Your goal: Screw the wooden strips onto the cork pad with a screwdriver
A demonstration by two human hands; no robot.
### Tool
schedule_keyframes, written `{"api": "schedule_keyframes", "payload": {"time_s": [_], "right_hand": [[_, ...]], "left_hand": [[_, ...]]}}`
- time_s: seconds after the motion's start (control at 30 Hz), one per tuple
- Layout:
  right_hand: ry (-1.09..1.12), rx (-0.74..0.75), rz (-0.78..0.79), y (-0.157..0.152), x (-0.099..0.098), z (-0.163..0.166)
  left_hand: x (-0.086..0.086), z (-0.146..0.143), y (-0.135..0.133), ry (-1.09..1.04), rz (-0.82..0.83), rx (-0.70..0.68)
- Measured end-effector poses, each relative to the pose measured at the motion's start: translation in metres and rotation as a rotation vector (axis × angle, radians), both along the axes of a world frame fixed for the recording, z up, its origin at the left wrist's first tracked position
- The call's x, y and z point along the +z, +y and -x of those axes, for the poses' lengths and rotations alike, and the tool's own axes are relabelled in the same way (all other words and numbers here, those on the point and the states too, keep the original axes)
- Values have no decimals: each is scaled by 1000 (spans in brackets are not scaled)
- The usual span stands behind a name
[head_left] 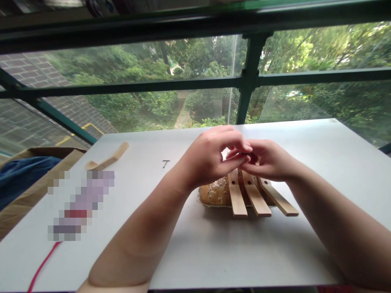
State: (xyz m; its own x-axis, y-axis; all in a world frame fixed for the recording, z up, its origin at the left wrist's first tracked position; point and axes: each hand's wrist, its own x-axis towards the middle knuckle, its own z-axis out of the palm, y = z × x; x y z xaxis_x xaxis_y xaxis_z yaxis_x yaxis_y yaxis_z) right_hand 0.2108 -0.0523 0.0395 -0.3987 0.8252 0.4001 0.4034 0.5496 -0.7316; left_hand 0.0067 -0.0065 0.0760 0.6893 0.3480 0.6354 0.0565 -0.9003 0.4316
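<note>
My left hand (210,156) and my right hand (269,158) meet above a brown, bumpy, glossy object (215,193) on the white table. The fingertips of both are pinched together at one spot. Something small and dark shows between them, too little of it to name. Below the hands, several pale wooden slats (238,201) lie across the brown object, their lower ends sticking out toward me. Each visible slat has a dark hole or screw head. My hands hide the slats' far ends and the back of the object.
Small metal pieces (165,163), perhaps screws, lie left of my hands. Farther left is a curved wooden piece (111,158). A blurred-out item with a red cord (42,264) lies in front of it. A cardboard box (71,158) with blue cloth stands beside the table. Green-framed windows rise behind.
</note>
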Motion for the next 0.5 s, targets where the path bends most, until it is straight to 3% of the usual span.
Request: {"api": "schedule_keyframes", "payload": {"time_s": [0.27, 0.5], "right_hand": [[-46, -24, 15, -1, 1, 0], [-7, -34, -12, 0, -2, 3]], "left_hand": [[0, -1, 1, -31, -23, 104], [-1, -3, -6, -40, 28, 49]]}}
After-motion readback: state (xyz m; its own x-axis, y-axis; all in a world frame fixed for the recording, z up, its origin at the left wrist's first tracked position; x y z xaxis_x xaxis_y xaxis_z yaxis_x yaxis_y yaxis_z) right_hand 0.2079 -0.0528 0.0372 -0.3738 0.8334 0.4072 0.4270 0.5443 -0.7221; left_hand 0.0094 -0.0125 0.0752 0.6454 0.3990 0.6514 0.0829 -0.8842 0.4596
